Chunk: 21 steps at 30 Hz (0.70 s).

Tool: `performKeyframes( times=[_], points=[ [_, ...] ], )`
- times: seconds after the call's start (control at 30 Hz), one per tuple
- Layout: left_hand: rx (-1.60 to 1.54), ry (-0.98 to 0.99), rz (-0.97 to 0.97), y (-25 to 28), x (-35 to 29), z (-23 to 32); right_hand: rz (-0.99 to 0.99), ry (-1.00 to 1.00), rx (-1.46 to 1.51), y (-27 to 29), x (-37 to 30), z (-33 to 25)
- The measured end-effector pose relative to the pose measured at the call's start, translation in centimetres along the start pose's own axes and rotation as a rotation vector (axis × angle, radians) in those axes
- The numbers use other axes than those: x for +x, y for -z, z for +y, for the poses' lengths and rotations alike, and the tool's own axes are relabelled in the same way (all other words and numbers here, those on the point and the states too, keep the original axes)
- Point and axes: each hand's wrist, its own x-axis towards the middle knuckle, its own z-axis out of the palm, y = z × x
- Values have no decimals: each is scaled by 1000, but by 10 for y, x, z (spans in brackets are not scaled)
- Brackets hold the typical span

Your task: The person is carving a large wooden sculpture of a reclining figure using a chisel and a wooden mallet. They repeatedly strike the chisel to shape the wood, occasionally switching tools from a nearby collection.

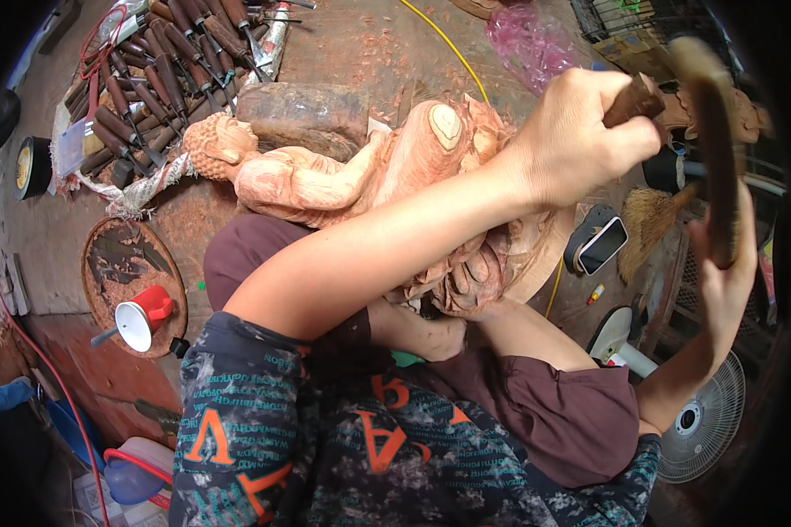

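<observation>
A pale reddish wooden carving of a lying figure (325, 176) rests across my lap, its head (215, 145) to the left. My left arm reaches over it. My left hand (580, 140) is clenched on the dark brown handle of a carving tool (637, 98), whose blade is hidden behind the hand. At the right edge, my right hand (725, 272) is raised and grips a long dark wooden mallet (716, 149), held upright above and to the right of the left hand. The two hands are apart.
Several brown-handled chisels (149, 70) lie on a cloth at the upper left. A dark wood block (303, 114) sits behind the carving. A round wooden disc (105, 263) bears a red and white cup (145, 316). A phone (599, 244), a brush (650, 220) and a fan (703, 422) are at the right.
</observation>
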Motion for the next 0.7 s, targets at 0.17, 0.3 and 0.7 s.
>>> performKeyframes(
  times=[0.17,0.3,0.7],
  points=[
    [-12,43,19,0,-3,9,-103,-20,70,7,-2,5],
    [-61,-194,112,-8,-6,35,-56,-115,176,3,-6,9],
    [7,-125,34,-1,-8,17,-15,-105,332,9,3,-13]
  ],
)
